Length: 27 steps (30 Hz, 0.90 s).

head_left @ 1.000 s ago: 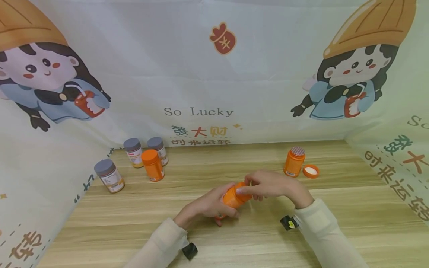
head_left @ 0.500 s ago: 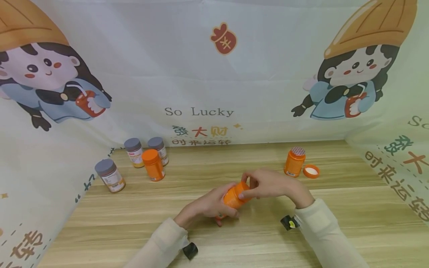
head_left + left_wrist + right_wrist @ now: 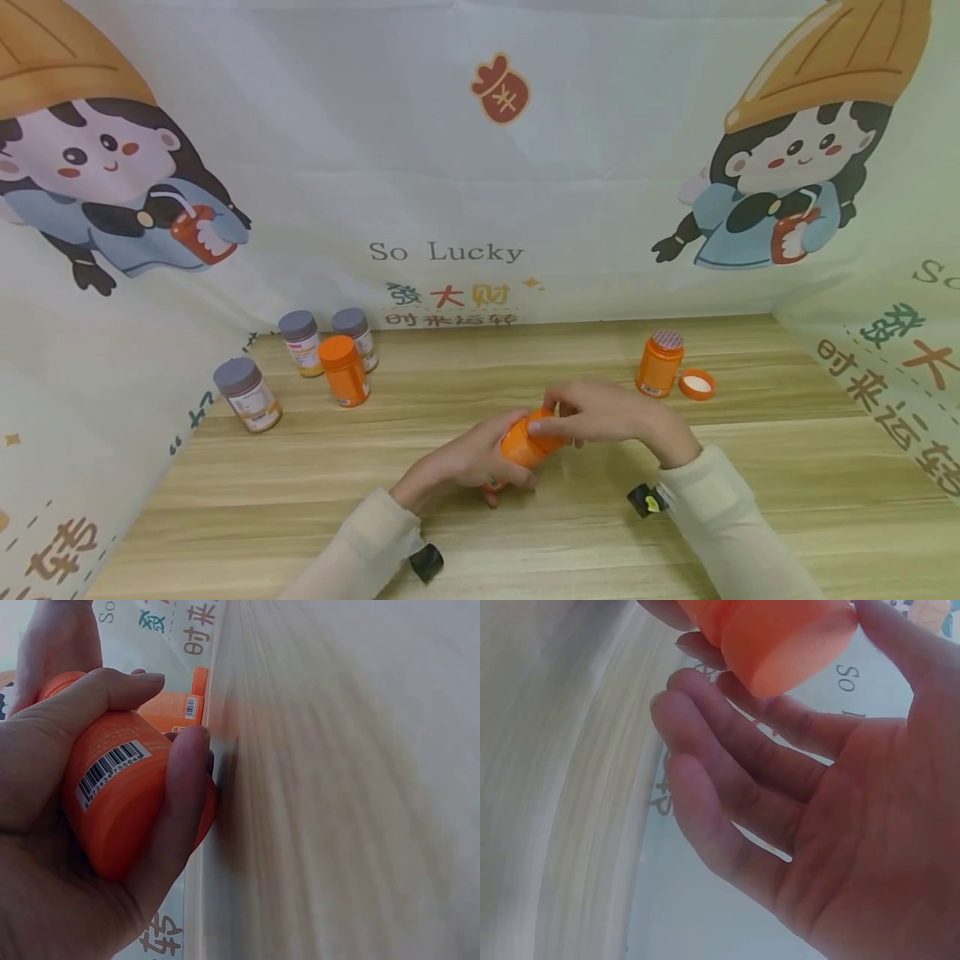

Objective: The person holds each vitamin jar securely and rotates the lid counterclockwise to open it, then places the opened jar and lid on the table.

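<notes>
My left hand [image 3: 480,454] grips an orange plastic bottle [image 3: 522,446] around its body, tilted with its top toward the right. In the left wrist view, a barcode label [image 3: 112,774] shows near the bottle's base, with fingers and thumb wrapped around it. My right hand [image 3: 603,412] pinches the orange lid [image 3: 791,649] between thumb and index finger. The other fingers of that hand curve loosely below the lid in the right wrist view. The lid sits on the bottle's neck; its threads are hidden.
At the back right stands an uncapped orange bottle [image 3: 660,365] with a foil seal, its lid [image 3: 697,384] lying beside it. A capped orange bottle [image 3: 344,372] and several grey-lidded jars [image 3: 250,398] stand at the left. A printed cloth [image 3: 450,183] hangs behind the wooden table [image 3: 465,367].
My right thumb and fingers have shifted around the lid, first toward its near side and then back, with the hand turning slightly. The left hand and the bottle have stayed nearly still.
</notes>
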Tool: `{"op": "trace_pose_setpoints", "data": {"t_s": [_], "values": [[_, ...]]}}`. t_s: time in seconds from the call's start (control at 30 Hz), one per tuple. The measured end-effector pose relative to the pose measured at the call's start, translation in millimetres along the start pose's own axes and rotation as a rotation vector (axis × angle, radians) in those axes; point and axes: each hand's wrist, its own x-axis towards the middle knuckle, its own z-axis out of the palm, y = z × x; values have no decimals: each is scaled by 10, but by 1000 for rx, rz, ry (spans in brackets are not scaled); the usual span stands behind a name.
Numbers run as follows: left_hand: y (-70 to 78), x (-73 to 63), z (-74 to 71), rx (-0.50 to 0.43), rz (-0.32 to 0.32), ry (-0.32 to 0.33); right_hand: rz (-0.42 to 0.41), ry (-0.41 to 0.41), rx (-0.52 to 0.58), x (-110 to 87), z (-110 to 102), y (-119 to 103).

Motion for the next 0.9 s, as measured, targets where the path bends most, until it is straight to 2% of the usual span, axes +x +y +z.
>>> {"op": "trace_pose_setpoints", "data": {"t_s": [0.73,0.9], "values": [[-7,1,4,0,4,2,30,-29,38,5,7,19],[-11,2,7,4,16,-3,37,-29,12,0,5,19]]}}
